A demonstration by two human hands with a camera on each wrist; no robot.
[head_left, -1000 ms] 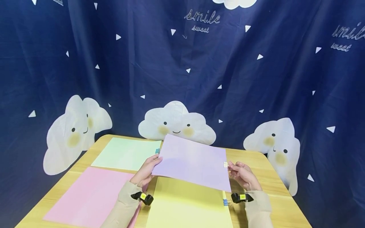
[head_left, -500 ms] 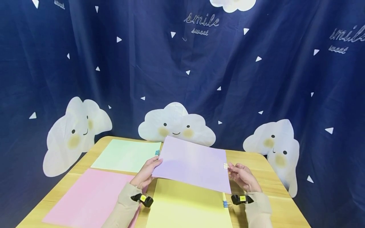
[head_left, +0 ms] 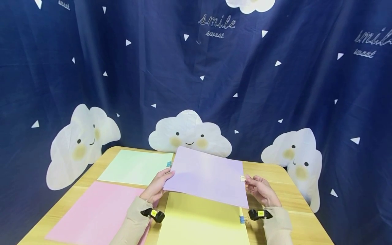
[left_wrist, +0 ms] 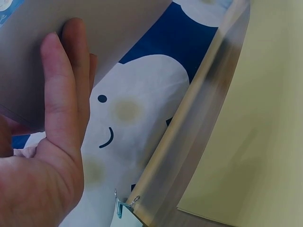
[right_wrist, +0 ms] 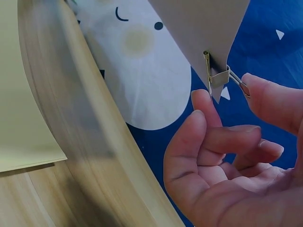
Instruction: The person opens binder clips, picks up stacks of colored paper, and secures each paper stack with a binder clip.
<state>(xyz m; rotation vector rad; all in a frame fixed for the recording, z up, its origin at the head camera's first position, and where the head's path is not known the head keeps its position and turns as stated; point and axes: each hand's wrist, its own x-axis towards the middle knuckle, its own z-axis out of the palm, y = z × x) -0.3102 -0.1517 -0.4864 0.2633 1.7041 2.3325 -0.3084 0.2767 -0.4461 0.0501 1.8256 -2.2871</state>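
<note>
A stack of purple paper [head_left: 208, 177] is held up, tilted, over the yellow paper [head_left: 202, 226]. My left hand [head_left: 156, 187] grips its left edge, thumb on top; in the left wrist view the fingers [left_wrist: 61, 94] stretch along the underside. A pale binder clip [right_wrist: 219, 78] sits on the purple paper's right edge. My right hand [head_left: 261, 190] pinches the clip's wire handles between thumb and index finger, with the other fingers curled below. From the right wrist view, the clip still clasps the paper's edge.
Pink paper [head_left: 95, 214] lies at the front left of the wooden table [head_left: 303, 221]. Green paper [head_left: 134, 166] with a teal binder clip [head_left: 169, 164] lies behind it. A blue binder clip [head_left: 242, 219] holds the yellow paper's right edge. A dark blue curtain [head_left: 171, 75] hangs behind.
The head view has shifted slightly, so the scene sits a little lower in the frame. Both hands, the purple paper and its clip keep the same positions relative to the table.
</note>
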